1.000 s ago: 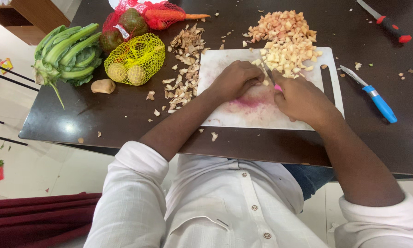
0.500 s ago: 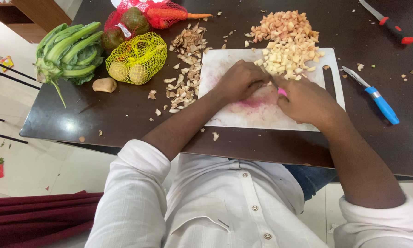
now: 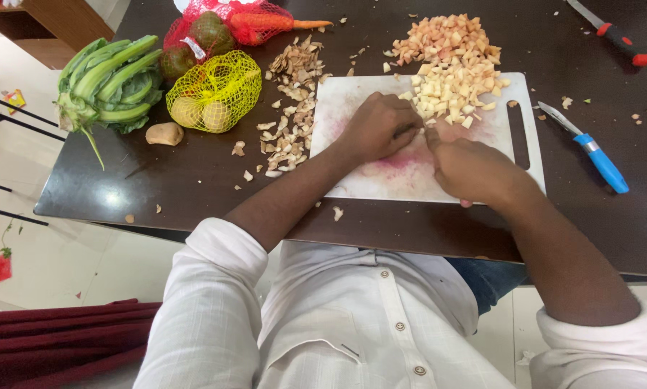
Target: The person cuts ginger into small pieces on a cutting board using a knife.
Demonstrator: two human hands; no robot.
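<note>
Right hand (image 3: 474, 171) drew back from diced pile (image 3: 449, 86) beside peelings (image 3: 289, 108).

White pink-stained cutting board (image 3: 381, 184), yellow net bag (image 3: 219, 90), blue-handled knife (image 3: 603, 164)

One white plastic cutting board (image 3: 352, 173), two knives: a blue-handled knife (image 3: 603, 163) and a red-handled knife (image 3: 620, 42); two net bags, one yellow mesh bag (image 3: 215, 90), one red mesh bag (image 3: 222, 25); one leafy green stalk bunch (image 3: 107, 79).
</note>
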